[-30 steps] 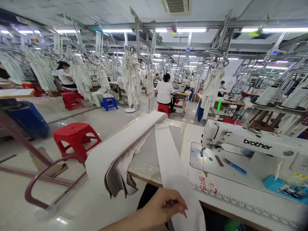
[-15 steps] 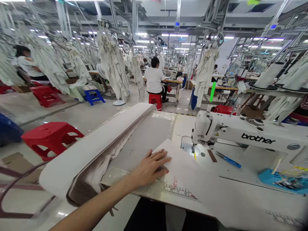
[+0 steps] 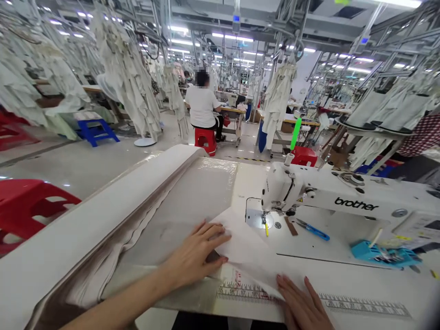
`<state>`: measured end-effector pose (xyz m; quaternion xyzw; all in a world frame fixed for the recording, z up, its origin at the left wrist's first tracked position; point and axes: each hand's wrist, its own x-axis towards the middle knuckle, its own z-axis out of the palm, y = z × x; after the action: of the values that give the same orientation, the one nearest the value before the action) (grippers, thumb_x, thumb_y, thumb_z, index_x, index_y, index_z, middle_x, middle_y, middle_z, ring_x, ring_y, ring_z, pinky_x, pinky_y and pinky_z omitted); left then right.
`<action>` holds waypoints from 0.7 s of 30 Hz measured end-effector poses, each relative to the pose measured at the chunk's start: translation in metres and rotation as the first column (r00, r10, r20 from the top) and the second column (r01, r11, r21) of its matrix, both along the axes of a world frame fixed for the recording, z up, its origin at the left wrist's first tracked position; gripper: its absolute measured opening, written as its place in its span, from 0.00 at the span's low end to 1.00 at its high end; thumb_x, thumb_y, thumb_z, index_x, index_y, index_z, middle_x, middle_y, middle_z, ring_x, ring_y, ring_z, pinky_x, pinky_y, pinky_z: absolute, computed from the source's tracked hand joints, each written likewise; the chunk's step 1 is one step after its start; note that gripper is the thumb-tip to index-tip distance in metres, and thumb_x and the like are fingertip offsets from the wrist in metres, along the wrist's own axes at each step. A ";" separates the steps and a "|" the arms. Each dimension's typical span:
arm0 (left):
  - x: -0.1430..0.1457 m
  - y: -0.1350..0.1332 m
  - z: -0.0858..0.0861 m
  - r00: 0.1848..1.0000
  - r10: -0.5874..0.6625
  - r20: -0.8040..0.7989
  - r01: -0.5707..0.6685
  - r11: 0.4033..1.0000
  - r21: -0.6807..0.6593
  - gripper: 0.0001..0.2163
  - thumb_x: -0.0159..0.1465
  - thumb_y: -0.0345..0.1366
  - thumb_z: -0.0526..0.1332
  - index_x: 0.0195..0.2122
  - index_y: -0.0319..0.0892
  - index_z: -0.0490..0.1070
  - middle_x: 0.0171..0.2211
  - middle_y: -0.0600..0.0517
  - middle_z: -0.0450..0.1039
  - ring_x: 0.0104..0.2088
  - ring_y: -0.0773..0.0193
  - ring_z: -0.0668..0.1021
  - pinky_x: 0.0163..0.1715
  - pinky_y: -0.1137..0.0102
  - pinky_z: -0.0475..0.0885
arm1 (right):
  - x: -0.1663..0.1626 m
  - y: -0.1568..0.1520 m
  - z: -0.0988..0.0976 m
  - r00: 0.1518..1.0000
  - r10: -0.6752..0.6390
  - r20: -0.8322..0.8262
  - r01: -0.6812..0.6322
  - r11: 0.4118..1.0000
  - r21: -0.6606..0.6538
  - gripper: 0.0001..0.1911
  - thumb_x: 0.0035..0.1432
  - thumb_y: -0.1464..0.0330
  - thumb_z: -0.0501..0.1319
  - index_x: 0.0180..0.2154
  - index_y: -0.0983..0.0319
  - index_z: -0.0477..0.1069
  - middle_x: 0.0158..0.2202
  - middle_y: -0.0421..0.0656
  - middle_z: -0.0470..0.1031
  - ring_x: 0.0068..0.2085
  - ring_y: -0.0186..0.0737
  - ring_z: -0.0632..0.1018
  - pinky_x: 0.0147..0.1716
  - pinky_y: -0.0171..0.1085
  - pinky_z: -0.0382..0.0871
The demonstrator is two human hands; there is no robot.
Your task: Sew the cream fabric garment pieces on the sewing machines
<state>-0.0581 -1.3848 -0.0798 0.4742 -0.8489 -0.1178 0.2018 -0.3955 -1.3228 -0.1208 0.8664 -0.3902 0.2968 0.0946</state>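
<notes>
A thin white fabric piece (image 3: pixel 240 236) lies over the front of the sewing table, left of the needle. My left hand (image 3: pixel 194 252) rests on its left edge, palm down, fingers stretched and thumb apart. Close to the table's front edge, my right hand (image 3: pixel 302 302) touches the fabric's right corner with extended fingers; its lower part is cut off by the frame. The white sewing machine (image 3: pixel 323 192) marked "brother" stands behind and to the right. A printed ruler strip (image 3: pixel 364 305) runs along the front edge.
Blue-handled thread snips (image 3: pixel 314 230) and a small brown strip (image 3: pixel 290 226) lie under the machine arm. A blue tray (image 3: pixel 381 254) holds metal parts. Stacked white fabric (image 3: pixel 113 256) lines the left side. Behind are red stools (image 3: pixel 30 206), hanging garments (image 3: pixel 125 82) and a seated person (image 3: pixel 202 105).
My right hand has come into view at the fabric's right corner. The view has turned right. My left hand stays on the fabric, which now lies smaller and creased.
</notes>
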 end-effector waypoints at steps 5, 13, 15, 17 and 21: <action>0.005 -0.012 0.003 0.993 -0.018 -0.120 0.027 0.997 0.077 0.21 0.60 0.22 0.54 0.51 0.46 0.75 0.49 0.48 0.75 0.53 0.55 0.72 0.58 0.58 0.66 | 0.019 0.001 0.016 0.737 -0.497 0.458 0.218 0.816 0.536 0.15 0.64 0.56 0.58 0.38 0.59 0.77 0.36 0.43 0.82 0.38 0.42 0.82 0.36 0.30 0.75; 0.002 -0.061 0.021 0.992 -0.014 -0.125 0.049 0.960 0.275 0.08 0.61 0.33 0.59 0.32 0.42 0.79 0.30 0.52 0.76 0.34 0.60 0.74 0.36 0.70 0.68 | 0.037 -0.002 0.024 0.803 -0.417 0.425 0.184 0.853 0.489 0.18 0.64 0.50 0.56 0.35 0.58 0.71 0.32 0.41 0.76 0.34 0.42 0.76 0.36 0.36 0.69; -0.003 -0.078 0.023 0.993 -0.022 -0.119 0.060 0.942 0.331 0.11 0.61 0.39 0.59 0.27 0.41 0.76 0.25 0.53 0.72 0.29 0.63 0.72 0.30 0.72 0.64 | 0.045 -0.005 0.019 0.893 -0.349 0.284 0.292 0.930 0.224 0.21 0.62 0.47 0.57 0.38 0.58 0.71 0.34 0.44 0.78 0.37 0.46 0.77 0.40 0.41 0.68; -0.010 -0.094 0.023 0.994 -0.020 -0.109 0.061 0.917 0.393 0.13 0.60 0.43 0.60 0.23 0.40 0.72 0.21 0.55 0.67 0.25 0.66 0.68 0.25 0.73 0.59 | 0.054 -0.011 0.017 0.933 -0.342 0.113 0.343 0.939 0.010 0.20 0.63 0.48 0.57 0.39 0.59 0.70 0.32 0.44 0.78 0.36 0.48 0.77 0.41 0.45 0.65; -0.021 -0.118 0.020 0.995 -0.021 -0.094 0.064 0.866 0.495 0.13 0.56 0.44 0.62 0.21 0.40 0.68 0.19 0.57 0.60 0.23 0.68 0.64 0.22 0.73 0.54 | 0.062 -0.026 0.019 0.940 -0.341 0.013 0.340 0.940 0.024 0.12 0.71 0.64 0.50 0.36 0.58 0.68 0.28 0.39 0.77 0.32 0.43 0.76 0.39 0.43 0.60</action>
<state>-0.0789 -1.5030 -0.0596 0.4859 -0.7907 -0.3570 0.1061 -0.3338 -1.3486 -0.1022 0.7845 -0.5380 0.2789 0.1319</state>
